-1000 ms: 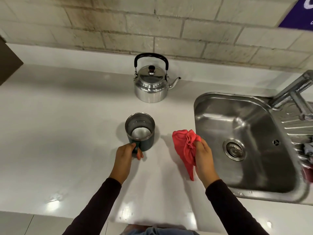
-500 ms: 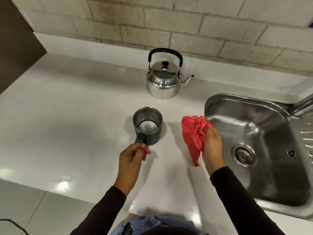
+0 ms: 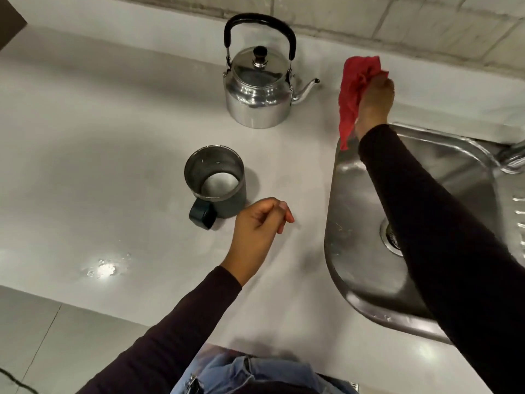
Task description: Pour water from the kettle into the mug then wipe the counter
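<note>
My right hand point(image 3: 374, 105) has its grip bunched tight around the red cloth point(image 3: 355, 92), reaching across the steel sink point(image 3: 358, 251) to the back of the bench point(image 3: 113, 155), just right of the kettle's spout. My left hand point(image 3: 255, 227) hangs loosely curled and holds nothing, just beside the mug point(image 3: 217, 184). The kettle point(image 3: 259, 89) stands upright behind the mug, lid on. A wet patch point(image 3: 103, 269) glints near the front edge.

Polished metal kettle point(image 3: 257, 93), steel-lined mug point(image 3: 216, 183), crumpled red cloth point(image 3: 355, 89), brushed steel sink point(image 3: 355, 251) — glossy white counter point(image 3: 113, 166)
</note>
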Demonstrator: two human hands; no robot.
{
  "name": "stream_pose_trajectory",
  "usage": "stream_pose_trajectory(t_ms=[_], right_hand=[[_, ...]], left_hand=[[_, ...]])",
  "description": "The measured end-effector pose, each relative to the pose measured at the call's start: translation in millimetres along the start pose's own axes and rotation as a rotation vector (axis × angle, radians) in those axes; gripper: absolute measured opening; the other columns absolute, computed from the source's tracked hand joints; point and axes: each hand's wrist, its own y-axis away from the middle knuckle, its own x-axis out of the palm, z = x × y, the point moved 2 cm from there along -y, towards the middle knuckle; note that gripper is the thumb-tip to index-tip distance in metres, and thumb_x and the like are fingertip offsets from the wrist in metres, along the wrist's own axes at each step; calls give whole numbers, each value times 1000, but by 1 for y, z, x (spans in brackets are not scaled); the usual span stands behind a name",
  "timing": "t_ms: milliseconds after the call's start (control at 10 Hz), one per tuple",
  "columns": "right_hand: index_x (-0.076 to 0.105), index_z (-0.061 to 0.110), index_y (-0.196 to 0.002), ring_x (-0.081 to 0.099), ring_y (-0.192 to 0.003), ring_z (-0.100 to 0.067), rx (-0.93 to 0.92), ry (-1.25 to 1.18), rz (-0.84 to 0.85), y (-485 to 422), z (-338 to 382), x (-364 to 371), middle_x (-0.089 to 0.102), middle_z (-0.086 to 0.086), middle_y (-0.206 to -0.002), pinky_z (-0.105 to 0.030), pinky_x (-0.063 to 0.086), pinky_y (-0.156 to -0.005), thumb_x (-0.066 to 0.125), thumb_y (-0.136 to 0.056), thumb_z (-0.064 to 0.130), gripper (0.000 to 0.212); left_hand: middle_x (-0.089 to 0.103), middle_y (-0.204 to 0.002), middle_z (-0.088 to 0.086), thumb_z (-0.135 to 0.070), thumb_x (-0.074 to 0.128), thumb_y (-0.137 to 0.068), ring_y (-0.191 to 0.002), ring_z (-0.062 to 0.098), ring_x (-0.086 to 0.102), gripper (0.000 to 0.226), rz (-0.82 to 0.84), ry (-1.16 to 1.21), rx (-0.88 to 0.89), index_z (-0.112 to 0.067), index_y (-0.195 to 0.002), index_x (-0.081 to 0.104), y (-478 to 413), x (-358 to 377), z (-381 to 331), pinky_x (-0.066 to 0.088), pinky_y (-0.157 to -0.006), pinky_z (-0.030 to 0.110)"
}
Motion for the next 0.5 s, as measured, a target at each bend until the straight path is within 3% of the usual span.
stream_pose_trajectory(t_ms=[100, 200, 300, 400, 500], right_hand=[[48, 7, -124, 59, -105, -25, -172, 376, 102, -14, -22, 25, 61, -5, -108, -30, 46, -90, 41, -96, 23, 33], [43, 10, -135, 41, -125, -35, -323, 871, 299, -12, -49, 36, 39, -16, -144, -42, 37, -106, 44, -95, 26, 44], [36, 11, -142, 39, -128, -40, -376, 906, 351, -9, -49, 37, 31, -16, -151, -48, 38, -106, 43, -96, 26, 49], [34, 13, -143, 51, -117, -41, -341, 970, 423, -6, -39, 29, 42, -19, -144, -47, 52, -90, 45, -94, 23, 52], [57, 7, -109, 63, -69, -27, -389, 995, 463, 8, -35, 17, 65, -16, -100, -27, 52, -50, 42, -91, 17, 26]], left_hand=[[51, -49, -11, -20, 49, -86, -53, 0, 48, 33, -9, -8, -16, -21, -55, 60, -3, 4, 3, 39, -56, 9], [51, -50, -11, -20, 49, -87, -53, 0, 48, 34, -5, -7, -25, -23, -55, 61, -3, 5, 6, 39, -57, 8], [51, -50, -12, -19, 49, -86, -53, -1, 47, 32, 14, -13, -29, -21, -56, 61, -4, 6, 2, 37, -56, 7], [51, -48, -13, -18, 48, -85, -52, -1, 47, 32, 80, -18, -25, -23, -56, 60, -11, 8, -9, 36, -55, 7], [49, -49, -13, -17, 47, -87, -51, -1, 46, 34, 165, 5, -3, -24, -57, 60, -18, 13, -24, 36, -55, 6]])
